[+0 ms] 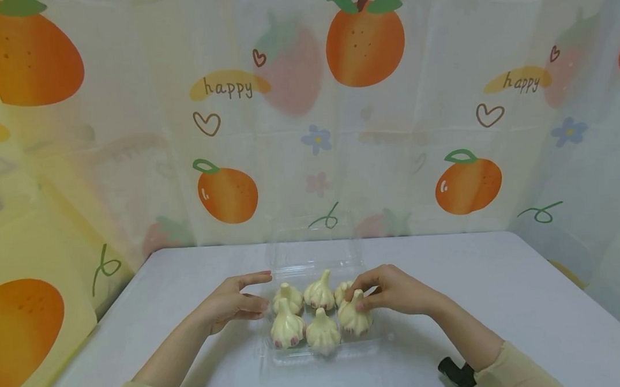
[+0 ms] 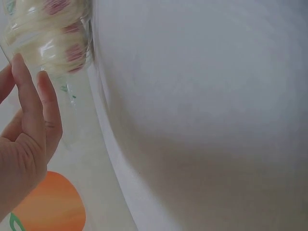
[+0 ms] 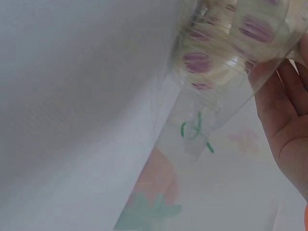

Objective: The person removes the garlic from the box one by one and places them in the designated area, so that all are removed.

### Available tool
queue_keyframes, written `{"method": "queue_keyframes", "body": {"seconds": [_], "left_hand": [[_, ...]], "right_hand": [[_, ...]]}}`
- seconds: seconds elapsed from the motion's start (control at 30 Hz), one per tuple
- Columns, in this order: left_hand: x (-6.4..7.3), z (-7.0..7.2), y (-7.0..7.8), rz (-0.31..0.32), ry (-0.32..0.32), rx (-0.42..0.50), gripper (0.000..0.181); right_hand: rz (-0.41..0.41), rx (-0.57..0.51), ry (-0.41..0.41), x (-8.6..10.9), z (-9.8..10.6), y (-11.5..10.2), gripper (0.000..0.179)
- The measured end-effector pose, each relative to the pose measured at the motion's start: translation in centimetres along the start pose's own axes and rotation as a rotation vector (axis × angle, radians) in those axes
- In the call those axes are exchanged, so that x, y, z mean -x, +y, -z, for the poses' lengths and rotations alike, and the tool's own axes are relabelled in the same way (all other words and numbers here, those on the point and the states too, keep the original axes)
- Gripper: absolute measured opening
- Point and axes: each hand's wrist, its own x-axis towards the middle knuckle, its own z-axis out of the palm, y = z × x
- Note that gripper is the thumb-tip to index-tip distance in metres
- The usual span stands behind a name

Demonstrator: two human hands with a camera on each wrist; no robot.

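Observation:
Several pale garlic bulbs with purple marks stand in two rows inside a clear plastic box [image 1: 327, 355] at the table's middle. My right hand [image 1: 397, 290] pinches the front right garlic bulb [image 1: 354, 321] near its stem; a back right bulb [image 1: 341, 293] is partly hidden behind its fingers. In the right wrist view that hand [image 3: 288, 110] reaches over the box wall. My left hand [image 1: 231, 303] is beside the box's left side, fingers extended, holding nothing. Nearest to it are the left bulbs [image 1: 287, 327]. Whether its fingertips touch the box, I cannot tell.
The box's clear lid [image 1: 315, 255] stands raised at the back. Under everything is a white table [image 1: 188, 268], with a fruit-printed curtain [image 1: 308, 159] behind it. Black wrist devices [image 1: 455, 373] show at both sleeves.

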Motion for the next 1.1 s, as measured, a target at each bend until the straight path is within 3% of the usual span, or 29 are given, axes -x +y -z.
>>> {"method": "queue_keyframes", "body": {"seconds": [0.33, 0.77, 1.1], "left_hand": [[0.0, 0.1, -0.1, -0.013, -0.007, -0.005, 0.07], [0.1, -0.1, 0.1, -0.012, -0.008, -0.004, 0.07], [0.1, -0.1, 0.2, -0.02, -0.018, -0.004, 0.07]], "right_hand": [[-0.004, 0.049, 0.049, 0.0, 1.5, -0.6, 0.014], [0.002, 0.02, 0.106, 0.4, 2.9, -0.6, 0.013], [-0.038, 0.007, 0.151, 0.7, 4.1, -0.1, 0.015]]}}
